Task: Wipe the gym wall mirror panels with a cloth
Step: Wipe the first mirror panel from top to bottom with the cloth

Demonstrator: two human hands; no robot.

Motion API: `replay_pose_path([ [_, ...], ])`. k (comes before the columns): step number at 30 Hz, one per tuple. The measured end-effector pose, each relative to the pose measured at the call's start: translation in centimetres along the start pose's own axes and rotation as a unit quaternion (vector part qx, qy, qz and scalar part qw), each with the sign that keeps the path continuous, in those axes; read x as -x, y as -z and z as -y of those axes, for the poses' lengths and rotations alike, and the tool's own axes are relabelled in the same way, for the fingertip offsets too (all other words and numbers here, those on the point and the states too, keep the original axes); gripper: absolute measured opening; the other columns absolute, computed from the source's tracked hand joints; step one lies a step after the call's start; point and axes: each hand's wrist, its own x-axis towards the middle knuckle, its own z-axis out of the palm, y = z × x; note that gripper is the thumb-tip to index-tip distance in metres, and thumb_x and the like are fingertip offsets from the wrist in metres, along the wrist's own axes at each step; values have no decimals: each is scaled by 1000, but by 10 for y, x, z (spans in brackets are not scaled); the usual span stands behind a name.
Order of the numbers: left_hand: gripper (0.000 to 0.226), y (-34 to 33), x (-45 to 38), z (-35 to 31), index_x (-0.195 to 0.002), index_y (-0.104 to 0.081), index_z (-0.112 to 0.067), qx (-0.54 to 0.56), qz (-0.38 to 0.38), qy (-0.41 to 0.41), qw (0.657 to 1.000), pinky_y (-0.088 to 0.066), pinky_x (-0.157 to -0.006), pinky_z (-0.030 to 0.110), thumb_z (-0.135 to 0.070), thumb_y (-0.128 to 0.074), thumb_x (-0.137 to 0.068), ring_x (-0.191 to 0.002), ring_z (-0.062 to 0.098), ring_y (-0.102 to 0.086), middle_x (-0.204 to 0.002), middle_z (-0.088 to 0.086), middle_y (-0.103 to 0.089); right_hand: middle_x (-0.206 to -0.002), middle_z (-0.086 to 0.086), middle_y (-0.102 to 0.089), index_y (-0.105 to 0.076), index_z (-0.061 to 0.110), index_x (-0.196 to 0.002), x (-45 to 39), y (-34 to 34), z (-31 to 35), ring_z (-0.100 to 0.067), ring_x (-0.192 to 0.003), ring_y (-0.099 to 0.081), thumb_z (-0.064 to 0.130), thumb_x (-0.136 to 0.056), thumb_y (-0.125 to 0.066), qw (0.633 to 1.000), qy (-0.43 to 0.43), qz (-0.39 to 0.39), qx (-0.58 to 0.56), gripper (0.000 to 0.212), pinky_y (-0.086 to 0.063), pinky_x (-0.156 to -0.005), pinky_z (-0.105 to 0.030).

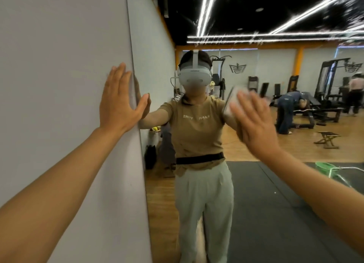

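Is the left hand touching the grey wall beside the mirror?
Touching. The head view shows the left hand laid flat, fingers straight, on the grey wall just left of the mirror edge, no gap visible.

A: Is the room bright?
B: Evenly lit. Ceiling light strips (295,35) glare white against black, smeared into speckled streaks.
A: Sharpness?
B: The right hand (254,121) is motion-blurred; the left hand (118,101) is crisper. Straight lines bow at the edges.
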Motion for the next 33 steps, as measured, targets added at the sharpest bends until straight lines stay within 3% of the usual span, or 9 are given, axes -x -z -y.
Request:
replay_pose_path([
  [3, 73, 1, 2, -6, -153, -29, -8, 2, -5, 12, 1000, -12, -124, 36, -50, -50, -98, -153, 22, -7, -165, 6, -16, -158, -10, -29, -34, 16, -151, 82, -10, 10, -36, -148, -21, -3, -88, -47, 977, 178, 114, 23, 66, -7, -123, -50],
  [5, 72, 3, 2, -11, -152, -29, -8, 4, -6, 22, 1000, -12, -123, 34, -50, -52, -98, -153, 22, -8, -165, 6, -17, -162, -6, -24, -29, 19, -154, 130, -10, 8, -30, -148, -21, 9, -88, -40, 925, 318, 192, 80, 67, -3, -123, -47],
  [7, 72, 4, 3, -15, -152, -30, -8, 1, -5, 33, 999, -14, -122, 35, -50, -52, -98, -153, 22, -9, -164, 6, -18, -165, -1, -16, -26, 21, -156, 149, -6, 2, -25, -150, -15, 10, -86, -37, 893, 365, 238, 110, 71, 2, -124, -44],
  [10, 73, 6, 2, -21, -152, -30, -8, -2, -1, 48, 999, -19, -122, 39, -50, -53, -97, -152, 22, -10, -164, 6, -18, -164, -3, -20, -27, 21, -156, 121, -3, -11, -25, -151, -17, 4, -85, -36, 920, 318, 216, 78, 73, -4, -124, -44],
  [14, 76, 6, 3, -27, -153, -28, -8, -8, 6, 68, 998, -22, -122, 42, -51, -53, -96, -152, 22, -9, -165, 6, -17, -161, -12, -27, -35, 14, -152, 27, 19, -46, -34, -150, -19, -7, -87, -53, 993, 77, 89, 25, 71, -16, -121, -54],
  [18, 77, 7, 4, -33, -154, -25, -8, -7, 14, 83, 996, -22, -122, 43, -51, -53, -96, -153, 22, -9, -165, 6, -15, -157, -18, -31, -36, 11, -149, -23, 40, -67, -39, -147, -18, 19, -101, -40, 997, -71, -24, -2, 48, -7, -123, -48],
  [22, 77, 8, 4, -35, -154, -26, -8, -9, 17, 89, 996, -22, -121, 43, -49, -55, -95, -152, 22, -10, -165, 6, -16, -159, -16, -28, -37, 11, -149, 40, 25, -54, -37, -149, -16, 7, -96, -47, 999, -38, -3, -3, 54, -5, -123, -50],
  [28, 75, 9, 2, -39, -153, -27, -9, -14, 15, 102, 995, -25, -119, 45, -47, -57, -95, -152, 22, -11, -165, 5, -17, -165, 1, -16, -17, 23, -158, 212, 18, -40, -24, -152, -11, 12, -82, -42, 964, 153, 198, 86, 81, -5, -124, -42],
  [33, 74, 8, 2, -44, -152, -28, -9, -16, 18, 109, 994, -27, -118, 46, -47, -57, -95, -152, 24, -12, -164, 6, -17, -165, -1, -14, -25, 19, -155, 148, 28, -61, -25, -152, -11, 8, -86, -41, 986, 69, 149, 26, 72, -3, -124, -41],
])
